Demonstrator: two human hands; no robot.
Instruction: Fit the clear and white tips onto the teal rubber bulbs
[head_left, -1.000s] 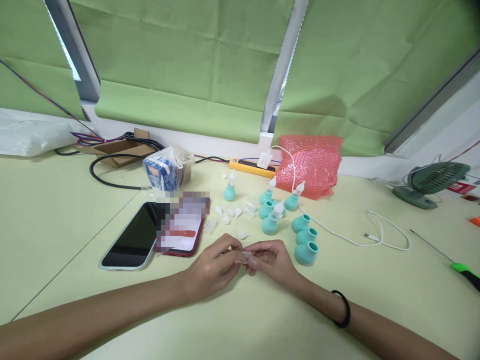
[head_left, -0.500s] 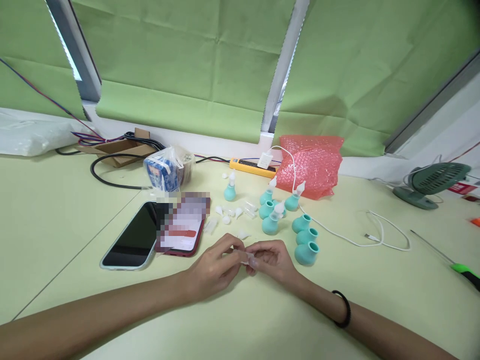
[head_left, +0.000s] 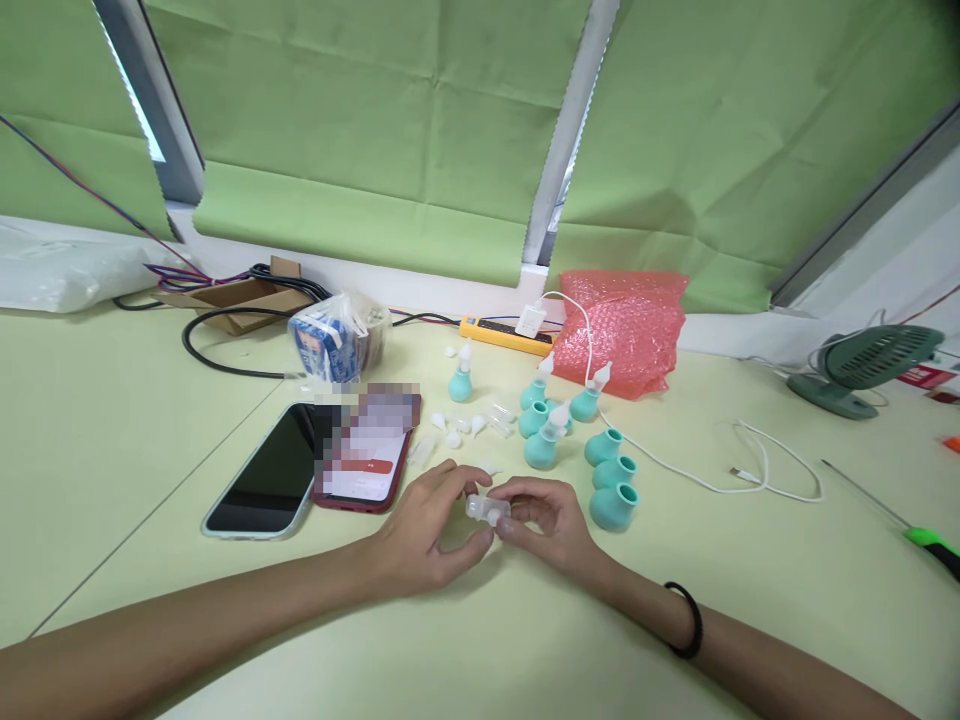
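My right hand point(head_left: 553, 518) pinches the right end of a small clear plastic tube point(head_left: 486, 509), with a whitish piece showing at that end. My left hand point(head_left: 439, 525) is open around the tube's other end, thumb and forefinger apart; whether a finger behind touches the tube is hidden. Just beyond the hands lie a white teardrop-shaped tip point(head_left: 491, 468), more white tips point(head_left: 478, 427) and clear tubes point(head_left: 501, 418). To the right stand open turquoise rubber bulbs point(head_left: 613, 508). Several bulbs carry a clear tube and white tip, like nasal aspirators point(head_left: 541, 446).
Two phones, one black-screened point(head_left: 262, 480) and one lit point(head_left: 364, 465), lie left. Behind are a bagged blue pack point(head_left: 330, 340), a yellow power strip point(head_left: 502, 337) and pink bubble wrap point(head_left: 622, 330). A white cable point(head_left: 705, 488), screwdriver point(head_left: 930, 548) and green fan point(head_left: 870, 360) are right.
My left thumb and forefinger have spread apart and come off the clear tube, which now shows more fully. My right hand keeps its pinch in nearly the same place.
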